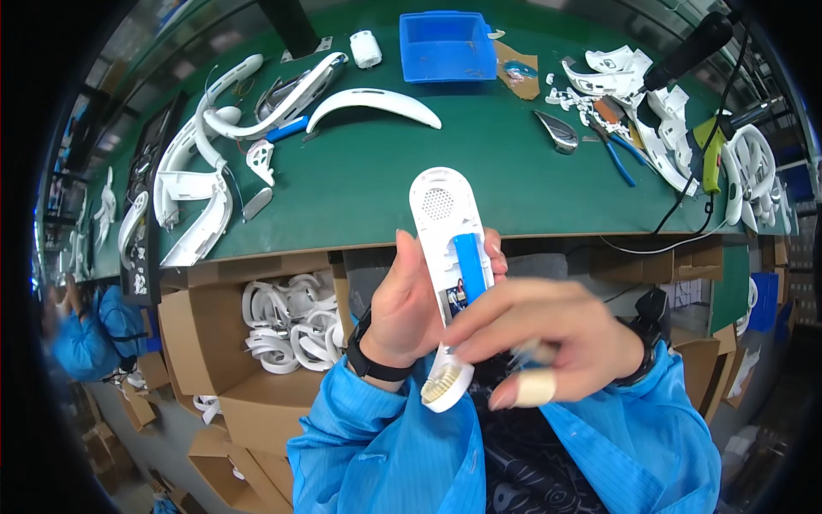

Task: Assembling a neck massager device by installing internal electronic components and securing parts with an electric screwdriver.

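My left hand point(402, 313) is closed around a long white plastic housing point(438, 236), held tilted above my lap just off the bench edge. A round grille of small holes marks its far end. Inside lie a blue cylindrical battery point(469, 267) and a small circuit board point(456, 297) with thin wires. Cream-coloured ribs point(441, 384) line the near end. My right hand point(548, 338), blurred by motion, hovers over the lower part of the housing, a tan bandage on its thumb. Whether its fingers pinch anything is unclear.
On the green bench point(368, 188) are white curved shells point(377, 101), a blue bin point(445, 51), blue-handled pliers point(618, 154) and a yellow-green power tool point(711, 154) with a cable. A cardboard box point(205, 343) of white parts stands below left. A co-worker in blue point(98, 334) is far left.
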